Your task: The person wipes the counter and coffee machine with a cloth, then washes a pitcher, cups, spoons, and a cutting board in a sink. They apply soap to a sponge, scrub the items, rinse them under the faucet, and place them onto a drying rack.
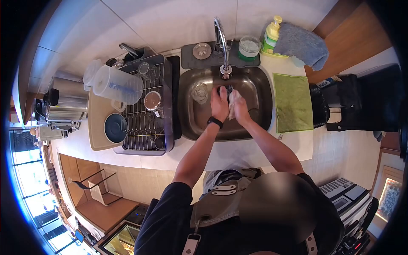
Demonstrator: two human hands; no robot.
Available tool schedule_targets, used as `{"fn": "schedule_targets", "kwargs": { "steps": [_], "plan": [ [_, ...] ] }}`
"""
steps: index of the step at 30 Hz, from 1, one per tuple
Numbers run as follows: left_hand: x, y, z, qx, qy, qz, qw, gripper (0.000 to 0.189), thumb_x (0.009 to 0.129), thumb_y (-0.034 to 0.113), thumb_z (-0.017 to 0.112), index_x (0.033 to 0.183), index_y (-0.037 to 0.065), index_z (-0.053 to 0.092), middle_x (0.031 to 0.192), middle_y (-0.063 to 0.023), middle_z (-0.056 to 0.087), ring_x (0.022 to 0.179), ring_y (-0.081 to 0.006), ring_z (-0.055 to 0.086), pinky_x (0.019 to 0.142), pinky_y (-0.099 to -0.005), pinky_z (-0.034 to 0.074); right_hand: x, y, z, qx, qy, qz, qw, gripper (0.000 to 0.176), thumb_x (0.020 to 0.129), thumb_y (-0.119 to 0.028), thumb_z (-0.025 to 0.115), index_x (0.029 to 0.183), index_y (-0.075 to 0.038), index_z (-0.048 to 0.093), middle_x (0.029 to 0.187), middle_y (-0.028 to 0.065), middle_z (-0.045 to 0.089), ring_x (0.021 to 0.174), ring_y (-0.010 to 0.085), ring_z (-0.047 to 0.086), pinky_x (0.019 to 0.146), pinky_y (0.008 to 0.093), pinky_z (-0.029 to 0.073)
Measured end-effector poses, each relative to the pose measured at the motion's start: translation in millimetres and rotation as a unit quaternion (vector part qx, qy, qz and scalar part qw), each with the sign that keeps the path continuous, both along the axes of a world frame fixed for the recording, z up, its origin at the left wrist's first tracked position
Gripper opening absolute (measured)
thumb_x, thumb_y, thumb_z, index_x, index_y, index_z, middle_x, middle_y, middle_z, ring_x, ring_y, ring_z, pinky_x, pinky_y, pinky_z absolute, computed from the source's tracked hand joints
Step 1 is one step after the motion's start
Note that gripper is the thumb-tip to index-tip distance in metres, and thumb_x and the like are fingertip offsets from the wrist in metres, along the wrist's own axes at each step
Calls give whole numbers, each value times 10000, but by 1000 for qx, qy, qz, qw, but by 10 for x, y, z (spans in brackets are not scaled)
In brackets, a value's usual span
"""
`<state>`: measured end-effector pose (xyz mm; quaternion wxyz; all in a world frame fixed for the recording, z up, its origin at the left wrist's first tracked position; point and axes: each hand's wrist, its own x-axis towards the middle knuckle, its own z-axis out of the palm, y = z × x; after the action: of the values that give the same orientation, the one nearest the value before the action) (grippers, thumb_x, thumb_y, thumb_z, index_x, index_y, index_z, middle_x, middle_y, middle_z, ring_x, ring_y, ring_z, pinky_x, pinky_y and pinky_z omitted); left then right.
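Over the metal sink [187, 123], my left hand [219, 105] is wrapped round a small dark object, mostly covered by the fingers, so its kind does not show. My right hand [241, 110] presses a whitish crumpled cloth [232, 103] against that object. Both hands are close together below the faucet [226, 70]. To the left of my left hand, a clear glass [199, 92] stands in the sink.
A dish rack [168, 123] with glasses and a jug [117, 85] stands left of the sink. A green cloth [293, 103] lies to the right. Behind are a soap pump bottle [270, 36], a grey towel [302, 42] and a green-and-clear tub [249, 47].
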<state>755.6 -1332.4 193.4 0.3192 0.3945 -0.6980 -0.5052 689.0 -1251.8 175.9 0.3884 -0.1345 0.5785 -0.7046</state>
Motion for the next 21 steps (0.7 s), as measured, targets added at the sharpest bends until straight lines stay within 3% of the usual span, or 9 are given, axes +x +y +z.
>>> {"fn": "schedule_targets", "kwargs": {
  "steps": [2, 5, 8, 9, 11, 12, 15, 18, 21],
  "plan": [
    [107, 49, 179, -110, -11, -33, 993, 470, 1034, 388, 435, 1300, 2, 470, 1249, -255, 534, 1211, -429, 501, 981, -445, 429, -143, -97, 50, -41, -200, -36, 978, 354, 1029, -391, 484, 982, -57, 593, 742, 22, 582, 615, 103, 564, 534, 284, 438],
    [84, 11, 89, -62, 61, -44, 995, 462, 1036, 391, 437, 1301, 15, 481, 1262, -202, 547, 1229, -363, 505, 996, -433, 432, -228, -131, 207, -25, -64, 37, 997, 340, 1033, -397, 477, 1014, -78, 592, 713, 9, 539, 595, 68, 539, 517, 254, 427],
    [-12, -127, 21, 239, 193, -61, 950, 428, 1038, 361, 438, 1329, 51, 488, 1238, -155, 583, 1141, -283, 580, 964, -393, 459, -156, 39, 644, 70, 146, 116, 980, 315, 1038, -354, 467, 1038, -68, 598, 713, 74, 580, 550, 194, 561, 527, 336, 463],
    [-17, -191, 106, 365, 202, -51, 907, 422, 1039, 366, 435, 1317, 56, 503, 1204, -139, 597, 1102, -266, 595, 939, -389, 476, -166, 37, 560, 29, 319, 100, 942, 309, 1035, -340, 470, 1044, -58, 596, 725, 109, 590, 573, 245, 570, 553, 361, 473],
    [-12, -289, 333, 599, 208, -28, 773, 413, 1040, 376, 429, 1293, 65, 532, 1135, -107, 625, 1023, -232, 626, 889, -382, 510, -167, 73, 325, -50, 627, 57, 776, 300, 1029, -313, 476, 1057, -38, 592, 747, 181, 610, 620, 348, 588, 606, 411, 493],
    [-44, -270, 213, 545, 216, -42, 809, 391, 1040, 357, 430, 1231, 50, 578, 1055, -85, 643, 936, -221, 640, 828, -386, 534, -71, 145, 326, 12, 585, 66, 808, 312, 1017, -299, 493, 1058, -7, 593, 820, 251, 623, 738, 434, 590, 701, 453, 496],
    [-47, -135, 115, 411, 230, -49, 881, 360, 1037, 332, 442, 1191, 51, 606, 1071, -82, 644, 941, -202, 636, 839, -379, 526, 107, 124, -92, 151, 398, 43, 904, 213, 989, -219, 581, 1042, -13, 594, 752, 145, 583, 688, 316, 554, 718, 358, 464],
    [-14, 9, 64, 71, 139, -35, 987, 368, 1032, 343, 449, 1183, 49, 611, 1081, -83, 643, 941, -181, 633, 847, -366, 521, 115, -10, 439, 57, 35, -12, 998, 225, 995, -217, 571, 1028, 4, 594, 763, 135, 601, 685, 310, 563, 700, 360, 454],
    [14, -119, 165, 231, 189, -96, 950, 376, 1029, 371, 455, 1164, 61, 619, 1073, -82, 661, 942, -180, 643, 865, -357, 516, 3, 105, 307, 149, 254, 61, 954, 240, 973, -214, 602, 1027, 20, 595, 867, 162, 636, 780, 323, 601, 725, 370, 468]
  ]
}}
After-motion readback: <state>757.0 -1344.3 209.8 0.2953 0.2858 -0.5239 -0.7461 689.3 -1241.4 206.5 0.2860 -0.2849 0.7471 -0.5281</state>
